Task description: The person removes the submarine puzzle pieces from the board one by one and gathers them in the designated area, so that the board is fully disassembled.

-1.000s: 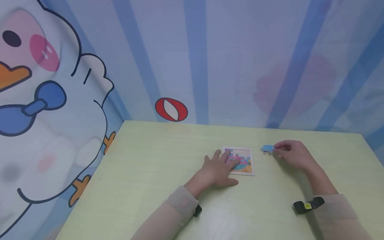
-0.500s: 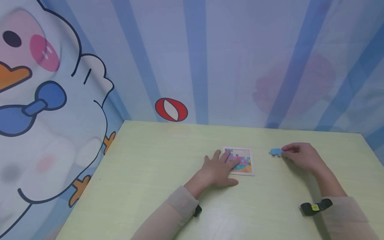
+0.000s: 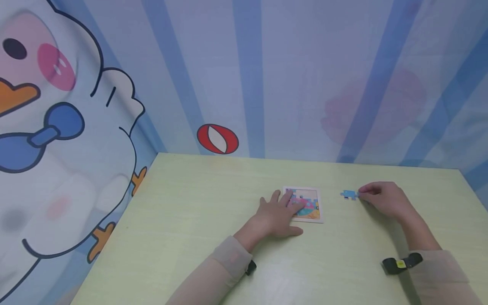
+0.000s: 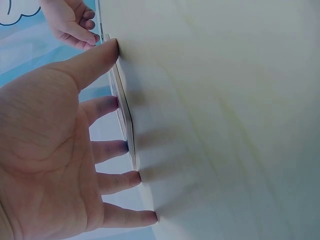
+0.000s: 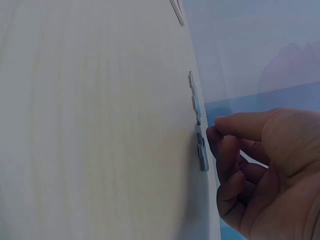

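Observation:
A small square puzzle board (image 3: 309,204) with a colourful picture lies flat on the pale green table (image 3: 198,220). My left hand (image 3: 281,213) rests flat on the board's left part, fingers straight and spread; the left wrist view shows the fingertips (image 4: 131,179) against the board's thin edge (image 4: 120,100). To the right of the board, a blue puzzle piece (image 3: 348,194) lies on the table. My right hand (image 3: 382,198) has its fingers curled, and thumb and forefinger pinch that piece's near edge. The right wrist view shows the piece (image 5: 202,152) low on the table at my fingertips (image 5: 214,136).
A cloth backdrop (image 3: 305,76) with blue stripes and a cartoon duck walls in the table's far and left sides. In the right wrist view another flat piece (image 5: 194,100) lies just beyond the one at my fingertips. Black bands sit on both wrists.
My right hand has drawn the blue piece to the right, away from the board, and set it low on the table. The left hand has stayed on the board.

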The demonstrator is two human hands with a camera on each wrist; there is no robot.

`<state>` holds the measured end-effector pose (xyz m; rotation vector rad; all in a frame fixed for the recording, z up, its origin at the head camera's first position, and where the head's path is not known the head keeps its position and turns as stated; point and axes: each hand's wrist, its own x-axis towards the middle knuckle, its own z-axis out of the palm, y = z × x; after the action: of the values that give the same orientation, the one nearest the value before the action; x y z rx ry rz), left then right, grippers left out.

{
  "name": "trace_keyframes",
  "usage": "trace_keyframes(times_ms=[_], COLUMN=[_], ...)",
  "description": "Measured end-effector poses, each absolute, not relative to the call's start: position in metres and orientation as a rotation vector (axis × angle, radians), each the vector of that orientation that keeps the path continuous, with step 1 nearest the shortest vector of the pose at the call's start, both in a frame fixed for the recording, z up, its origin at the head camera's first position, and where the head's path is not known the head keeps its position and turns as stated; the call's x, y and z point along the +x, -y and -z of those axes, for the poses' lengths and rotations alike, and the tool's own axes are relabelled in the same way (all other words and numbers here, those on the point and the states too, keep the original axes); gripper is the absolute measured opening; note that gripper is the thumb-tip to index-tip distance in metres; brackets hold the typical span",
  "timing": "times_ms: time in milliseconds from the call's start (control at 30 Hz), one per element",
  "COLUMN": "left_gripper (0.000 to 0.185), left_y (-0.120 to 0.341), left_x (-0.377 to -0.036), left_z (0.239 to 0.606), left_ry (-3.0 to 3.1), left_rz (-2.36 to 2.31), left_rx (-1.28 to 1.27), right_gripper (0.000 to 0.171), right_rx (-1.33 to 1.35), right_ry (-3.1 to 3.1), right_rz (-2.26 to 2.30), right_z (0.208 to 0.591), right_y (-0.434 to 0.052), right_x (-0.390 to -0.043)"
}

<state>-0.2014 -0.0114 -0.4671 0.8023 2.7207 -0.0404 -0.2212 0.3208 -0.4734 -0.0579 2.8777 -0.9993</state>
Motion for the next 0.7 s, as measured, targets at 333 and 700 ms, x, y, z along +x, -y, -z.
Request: trace_keyframes(times_ms=[333,700], left_gripper=[0.082,0.079], left_y=[0.012,0.020], left_x=[-0.203,-0.190], left_z=[0.470,0.463], left_ry=[-2.722,-2.688], left_rz=[0.022,-0.002], left_rx=[0.800,0.807], right_gripper=[0.035,0.030], right_rx=[-0.074,-0.171], right_ry=[-2.880,-2.854], right_rz=[1.014,1.067], right_z=[0.471,0.469], right_y=[-0.313,-0.280], right_x=[-0.219,-0.224])
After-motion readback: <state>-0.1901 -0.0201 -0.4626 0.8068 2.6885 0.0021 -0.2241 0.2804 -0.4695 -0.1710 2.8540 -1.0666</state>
